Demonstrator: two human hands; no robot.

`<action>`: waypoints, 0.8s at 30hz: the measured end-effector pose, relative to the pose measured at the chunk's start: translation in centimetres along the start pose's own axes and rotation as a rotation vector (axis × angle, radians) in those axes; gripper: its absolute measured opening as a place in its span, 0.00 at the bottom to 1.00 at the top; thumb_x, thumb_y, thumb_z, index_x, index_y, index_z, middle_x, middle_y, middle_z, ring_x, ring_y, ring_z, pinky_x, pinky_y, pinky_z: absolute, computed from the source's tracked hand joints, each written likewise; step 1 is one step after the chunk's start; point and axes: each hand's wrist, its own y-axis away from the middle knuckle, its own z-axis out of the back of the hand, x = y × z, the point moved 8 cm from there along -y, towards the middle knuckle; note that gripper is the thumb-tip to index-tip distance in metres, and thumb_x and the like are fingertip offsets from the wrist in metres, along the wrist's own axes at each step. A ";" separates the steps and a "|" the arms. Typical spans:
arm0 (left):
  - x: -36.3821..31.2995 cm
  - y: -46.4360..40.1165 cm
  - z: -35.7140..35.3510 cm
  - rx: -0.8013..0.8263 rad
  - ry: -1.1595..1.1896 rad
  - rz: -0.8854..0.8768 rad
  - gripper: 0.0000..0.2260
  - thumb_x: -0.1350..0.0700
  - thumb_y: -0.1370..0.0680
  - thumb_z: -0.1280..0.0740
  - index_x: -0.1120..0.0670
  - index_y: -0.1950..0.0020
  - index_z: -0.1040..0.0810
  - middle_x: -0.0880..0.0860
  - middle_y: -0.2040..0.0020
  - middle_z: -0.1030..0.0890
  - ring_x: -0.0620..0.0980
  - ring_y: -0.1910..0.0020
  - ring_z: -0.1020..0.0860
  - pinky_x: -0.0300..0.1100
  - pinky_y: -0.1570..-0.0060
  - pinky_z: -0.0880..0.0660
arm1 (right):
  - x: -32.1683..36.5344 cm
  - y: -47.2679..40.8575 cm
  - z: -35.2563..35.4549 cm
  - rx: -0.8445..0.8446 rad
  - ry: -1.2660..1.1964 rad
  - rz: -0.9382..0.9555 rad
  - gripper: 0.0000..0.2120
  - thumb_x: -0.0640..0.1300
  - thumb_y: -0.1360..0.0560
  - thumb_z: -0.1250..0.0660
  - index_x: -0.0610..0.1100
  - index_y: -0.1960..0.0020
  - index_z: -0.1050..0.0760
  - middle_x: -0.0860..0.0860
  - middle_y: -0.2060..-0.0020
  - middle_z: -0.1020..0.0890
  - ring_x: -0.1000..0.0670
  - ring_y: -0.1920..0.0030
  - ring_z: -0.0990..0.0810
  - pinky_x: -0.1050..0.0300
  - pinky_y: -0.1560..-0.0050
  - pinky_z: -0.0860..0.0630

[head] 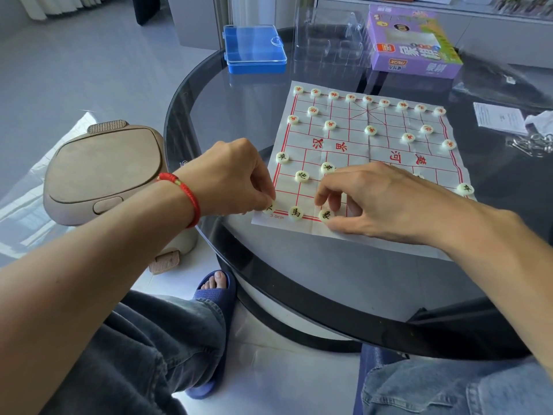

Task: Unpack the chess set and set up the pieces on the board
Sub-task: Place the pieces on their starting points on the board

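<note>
A white paper Chinese chess board (353,151) with red lines lies on the round glass table (239,115). Red-lettered round pieces (371,130) fill its far side. Black-lettered pieces (301,176) stand on the near side. My left hand (236,178) pinches a black-lettered piece (269,208) at the board's near left corner. My right hand (374,202) pinches another black-lettered piece (325,215) on the near row, two spots to the right. A further piece (295,212) stands between them. My right hand hides much of the near right part of the board.
A blue plastic case (254,49), a clear plastic tray (329,40) and the purple game box (413,46) stand at the table's far side. Papers (499,118) and metal rings (532,143) lie at the right. A beige lidded bin (101,172) stands on the floor to the left.
</note>
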 end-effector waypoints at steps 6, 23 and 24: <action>-0.2 0.0 0.2 0.004 -0.071 -0.009 0.08 0.55 0.23 0.28 0.50 0.44 0.15 0.42 0.48 0.17 0.42 0.61 0.18 0.27 0.70 0.24 | -0.1 0.1 0.5 -0.034 0.066 -0.008 0.09 0.59 0.25 0.31 0.56 0.49 0.24 0.60 0.58 0.22 0.60 0.59 0.25 0.60 0.58 0.28; -0.8 0.9 -0.5 0.046 -0.154 -0.069 0.15 0.53 0.27 0.24 0.50 0.40 0.18 0.36 0.57 0.24 0.45 0.62 0.18 0.29 0.68 0.24 | 0.6 -0.2 -0.2 -0.017 0.056 0.044 0.10 0.56 0.23 0.31 0.55 0.44 0.22 0.61 0.57 0.23 0.61 0.58 0.25 0.62 0.56 0.27; -0.8 0.9 -0.5 0.042 -0.157 -0.068 0.15 0.53 0.27 0.24 0.49 0.40 0.18 0.36 0.58 0.24 0.45 0.62 0.18 0.29 0.68 0.24 | 0.4 -0.2 0.0 -0.011 0.054 0.040 0.11 0.57 0.24 0.31 0.55 0.43 0.22 0.61 0.57 0.23 0.61 0.58 0.25 0.63 0.56 0.28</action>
